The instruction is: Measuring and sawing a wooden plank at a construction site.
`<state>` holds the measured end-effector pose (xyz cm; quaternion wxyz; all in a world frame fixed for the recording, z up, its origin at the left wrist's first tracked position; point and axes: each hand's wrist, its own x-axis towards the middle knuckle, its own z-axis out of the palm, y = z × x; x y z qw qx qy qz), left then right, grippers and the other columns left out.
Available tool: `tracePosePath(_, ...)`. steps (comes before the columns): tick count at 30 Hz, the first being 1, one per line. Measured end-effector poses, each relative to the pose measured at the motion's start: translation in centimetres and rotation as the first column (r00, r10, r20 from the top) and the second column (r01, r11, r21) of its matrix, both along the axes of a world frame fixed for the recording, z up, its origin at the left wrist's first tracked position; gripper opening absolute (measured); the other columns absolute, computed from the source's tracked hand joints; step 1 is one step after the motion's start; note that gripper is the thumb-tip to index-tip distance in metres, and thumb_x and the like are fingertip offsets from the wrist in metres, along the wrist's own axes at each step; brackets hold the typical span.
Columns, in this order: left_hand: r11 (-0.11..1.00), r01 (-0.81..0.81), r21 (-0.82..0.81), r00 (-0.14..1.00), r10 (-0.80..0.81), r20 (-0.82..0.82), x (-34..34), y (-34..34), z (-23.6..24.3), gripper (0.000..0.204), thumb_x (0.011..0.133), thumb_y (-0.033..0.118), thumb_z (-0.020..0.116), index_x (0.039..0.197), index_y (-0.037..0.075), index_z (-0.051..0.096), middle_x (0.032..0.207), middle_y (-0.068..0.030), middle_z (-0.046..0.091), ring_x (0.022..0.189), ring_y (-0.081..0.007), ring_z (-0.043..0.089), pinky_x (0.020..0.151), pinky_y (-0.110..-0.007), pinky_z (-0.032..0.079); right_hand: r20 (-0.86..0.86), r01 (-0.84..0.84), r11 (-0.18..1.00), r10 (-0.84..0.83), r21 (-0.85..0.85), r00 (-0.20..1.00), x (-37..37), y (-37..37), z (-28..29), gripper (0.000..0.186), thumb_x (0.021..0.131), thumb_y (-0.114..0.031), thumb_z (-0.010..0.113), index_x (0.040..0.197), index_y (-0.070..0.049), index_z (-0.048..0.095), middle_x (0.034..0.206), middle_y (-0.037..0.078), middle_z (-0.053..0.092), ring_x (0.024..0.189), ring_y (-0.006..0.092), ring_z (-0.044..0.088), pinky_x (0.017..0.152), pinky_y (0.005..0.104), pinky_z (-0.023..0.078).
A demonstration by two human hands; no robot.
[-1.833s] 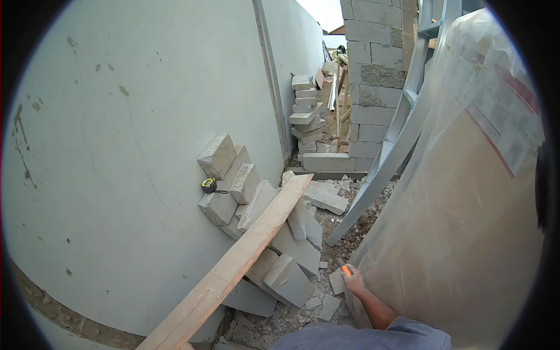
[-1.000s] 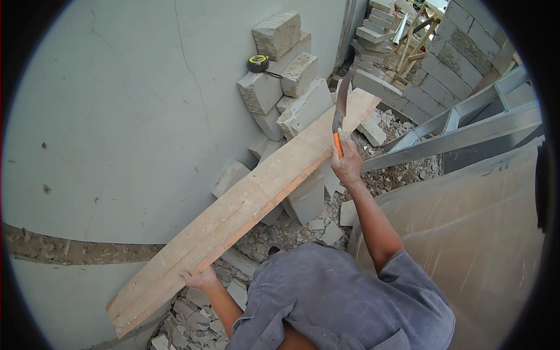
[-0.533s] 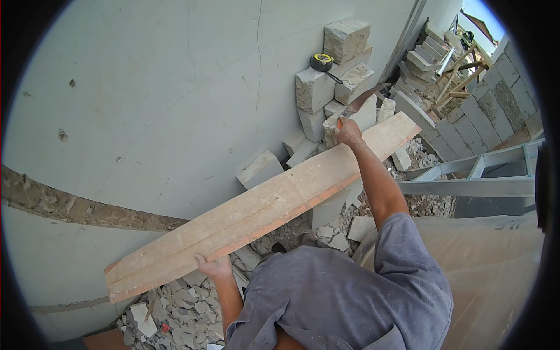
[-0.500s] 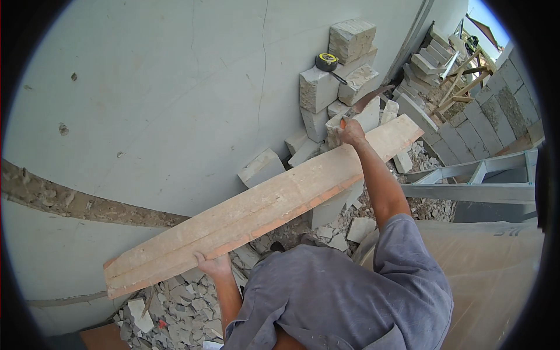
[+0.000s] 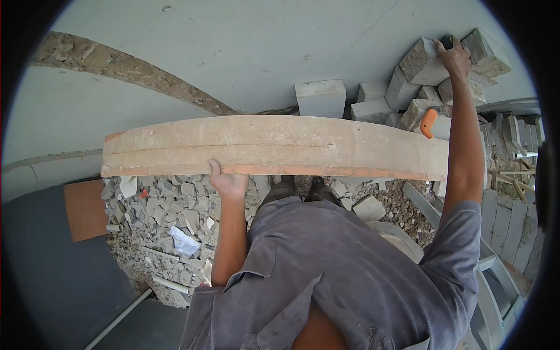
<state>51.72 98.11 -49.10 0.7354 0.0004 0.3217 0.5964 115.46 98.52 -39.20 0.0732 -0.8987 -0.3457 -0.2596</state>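
A long, dusty wooden plank (image 5: 280, 140) with an orange-tinted near edge lies crosswise in front of my body. My left hand (image 5: 228, 181) grips that near edge, its thumb on top and the other fingers hidden underneath. At the far right, my right hand (image 5: 455, 57) has its fingers round a dark tape measure (image 5: 447, 41) on top of the stacked blocks (image 5: 424, 63). Below that arm, the orange handle (image 5: 429, 123) of a handsaw shows beside the plank's right part; its blade is mostly out of sight.
Rubble (image 5: 175, 204) covers the ground under the plank and round my feet. A pale wall (image 5: 262, 52) with a broken-out groove (image 5: 128, 67) runs along the far side. A metal ladder (image 5: 493, 291) lies at the lower right, near a low block wall (image 5: 507, 221).
My right hand has let go of the handsaw among the blocks and moved to the tape measure. The view has turned right, and the plank now lies nearly level across it, still in my left hand.
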Motion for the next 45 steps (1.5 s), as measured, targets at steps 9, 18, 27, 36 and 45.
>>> tracePosePath(9, 0.997, -0.019, 0.078, 0.999, 0.017, 0.029, -2.3, -3.0, -1.1, 0.055, 0.097, 0.040, 0.043, 0.140, 0.007, 0.033, 0.143, -0.0142, 0.037, 0.131, -0.0349, 0.035, 0.110, -0.053, 0.025, -0.455, 0.170, 0.422, 0.811, 0.890, 0.367, -16.0, -4.4, 1.3, 0.049, 0.091, -0.033, 0.060, 0.121, 0.004, 0.052, 0.111, 0.016, 0.061, 0.100, 0.0237, 0.062, 0.080, 0.0332, 0.051)
tracePosePath(18, 0.978, 0.175, 0.113, 0.970, -0.191, 0.153, -5.5, -2.7, -1.4, 0.071, 0.093, 0.051, 0.046, 0.143, 0.004, 0.027, 0.145, -0.0171, 0.035, 0.134, -0.0372, 0.032, 0.108, -0.055, 0.027, -0.416, 0.259, 0.919, 0.369, 0.297, -0.831, -45.6, -3.4, -6.2, 0.043, 0.095, -0.035, 0.049, 0.111, 0.004, 0.052, 0.094, 0.019, 0.064, 0.080, 0.0304, 0.067, 0.057, 0.0356, 0.057)
tracePosePath(27, 0.922, 0.356, 0.152, 0.926, -0.370, 0.072, -7.4, -2.3, -2.4, 0.076, 0.093, 0.053, 0.044, 0.144, 0.002, 0.021, 0.145, -0.0197, 0.033, 0.134, -0.0351, 0.033, 0.109, -0.053, 0.026, -0.613, -0.212, 0.872, 0.120, 0.441, -0.781, -52.1, -2.0, -5.8, 0.041, 0.091, -0.026, 0.061, 0.119, 0.002, 0.052, 0.105, 0.009, 0.060, 0.096, 0.0149, 0.060, 0.083, 0.0296, 0.053)
tracePosePath(36, 0.957, 0.268, 0.112, 0.960, -0.275, 0.050, -7.0, -3.4, -4.0, 0.067, 0.097, 0.047, 0.042, 0.140, -0.002, 0.025, 0.142, -0.0193, 0.037, 0.132, -0.0329, 0.037, 0.109, -0.050, 0.030, -0.847, -0.350, 0.844, 0.204, 0.406, -0.490, -53.2, -2.5, -9.9, 0.032, 0.093, -0.020, 0.055, 0.119, 0.000, 0.058, 0.103, 0.011, 0.063, 0.097, 0.0147, 0.058, 0.088, 0.0269, 0.046)
tracePosePath(45, 0.972, 0.152, 0.181, 0.987, -0.157, 0.017, -7.2, -3.3, -3.8, 0.058, 0.097, 0.038, 0.049, 0.138, 0.001, 0.032, 0.137, -0.0138, 0.043, 0.129, -0.0258, 0.041, 0.107, -0.043, 0.033, -0.934, -0.717, 0.599, 0.230, 0.357, -0.273, -56.1, -1.6, -4.2, 0.057, 0.084, -0.031, 0.068, 0.128, -0.001, 0.049, 0.118, 0.015, 0.054, 0.103, 0.0258, 0.059, 0.091, 0.0360, 0.048)
